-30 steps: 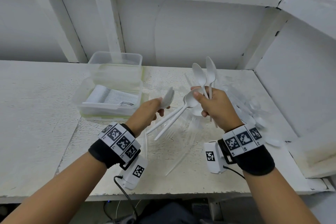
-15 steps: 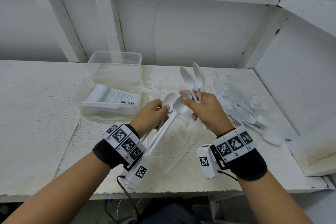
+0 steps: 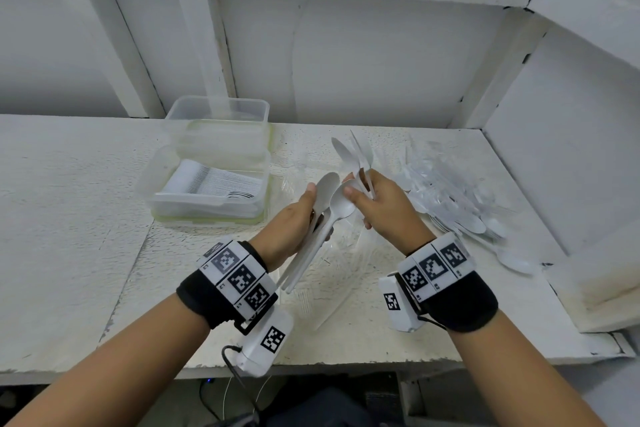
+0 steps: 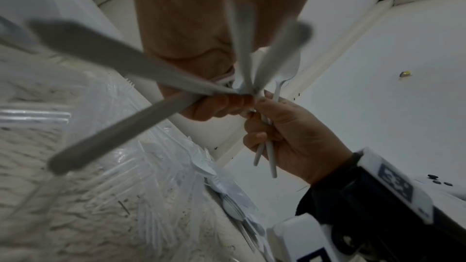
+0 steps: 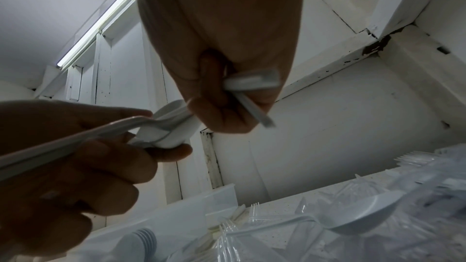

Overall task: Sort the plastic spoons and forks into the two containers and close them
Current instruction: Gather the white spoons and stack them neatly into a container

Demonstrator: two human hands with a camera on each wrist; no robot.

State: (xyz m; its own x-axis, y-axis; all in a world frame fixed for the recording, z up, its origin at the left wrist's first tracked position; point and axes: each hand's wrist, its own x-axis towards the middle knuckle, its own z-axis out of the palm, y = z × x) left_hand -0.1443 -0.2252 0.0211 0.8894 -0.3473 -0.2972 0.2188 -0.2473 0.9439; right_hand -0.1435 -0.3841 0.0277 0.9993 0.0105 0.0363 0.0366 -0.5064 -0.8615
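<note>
while both hands are full, the spoon bundle could scatter

as the two hands meet above the table (image 3: 86, 218), each is already loaded: the left hand (image 3: 289, 229) has its fingers (image 5: 141, 166) curled round a couple of white spoons (image 3: 332, 204), bowls up and handles slanting down past the wrist, while the right hand (image 3: 384, 215) is closed on two more spoons (image 3: 349, 154) standing upright, with its thumb pressing on a bowl of the left hand's pair. it looks like a hand-over or a gathering into one bundle.

the risk, as i judge it, is in that exchange. smooth, thin plastic handles fan apart rather than stack, as the left wrist view shows, so loosening either grip to take more could let one slip and fall to the table or over its near edge.

a second risk is mis-sorting. the nearer container (image 3: 207, 208) already holds a neat row of white cutlery that looks like forks, though i cannot be sure, and the far container (image 3: 218, 114) behind it appears empty. dropping spoons into the nearer one would undo the sort.

the unsorted pile (image 3: 457, 204) of clear and white pieces lies at the right, near the wall; a careless sweep of the wrist could push it about. neither container is closed yet.
</note>
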